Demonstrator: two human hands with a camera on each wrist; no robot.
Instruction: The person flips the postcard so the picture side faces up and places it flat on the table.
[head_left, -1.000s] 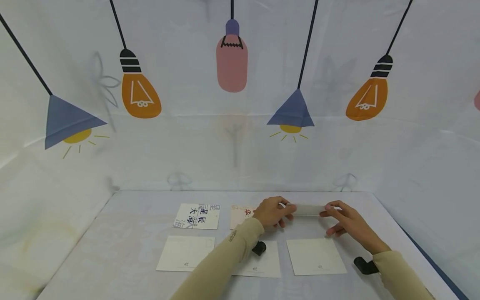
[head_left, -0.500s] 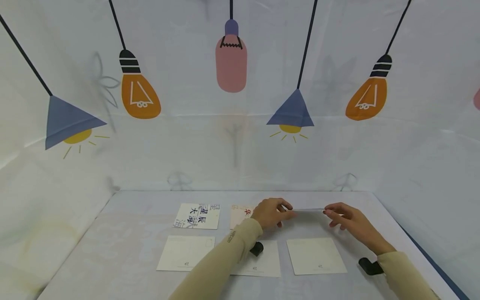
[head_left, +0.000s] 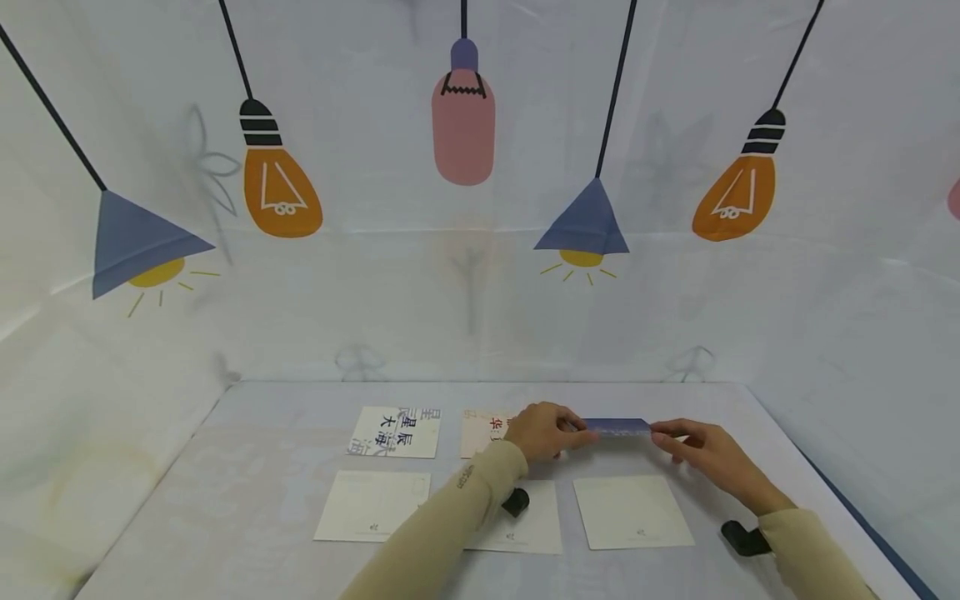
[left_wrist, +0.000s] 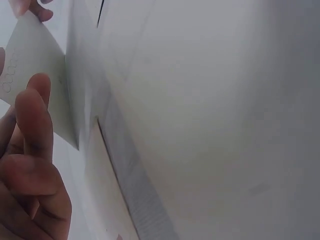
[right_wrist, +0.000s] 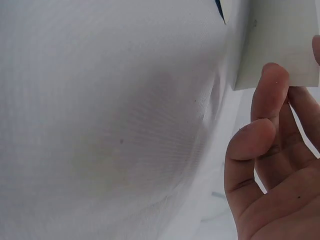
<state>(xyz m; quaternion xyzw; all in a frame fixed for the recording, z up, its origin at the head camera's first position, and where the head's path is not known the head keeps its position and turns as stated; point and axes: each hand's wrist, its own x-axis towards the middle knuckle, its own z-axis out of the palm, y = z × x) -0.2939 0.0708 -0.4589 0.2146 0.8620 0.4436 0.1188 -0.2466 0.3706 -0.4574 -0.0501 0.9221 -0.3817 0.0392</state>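
A postcard (head_left: 615, 427) spans the gap between my two hands at the back right of the table, its blue face showing as a narrow strip in the head view. My left hand (head_left: 543, 432) pinches its left end and my right hand (head_left: 708, 460) pinches its right end. In the left wrist view the pale back of the postcard (left_wrist: 42, 57) stands steeply tilted, its lower edge right at the tabletop. The right wrist view has the same pale back (right_wrist: 277, 42) behind my fingertips. My left hand partly covers a postcard with red characters (head_left: 476, 429).
A postcard with dark blue characters (head_left: 393, 433) lies at the back left. Nearer me, three cream cards lie in a row: left (head_left: 367, 504), middle (head_left: 532, 525), partly under my left sleeve, and right (head_left: 636, 512). A white cloth wall (head_left: 480, 325) rises behind the table.
The postcard has turned between my fingers: its pale side faced the head camera, then its edge, now its blue side. My right hand has shifted slightly down and right.
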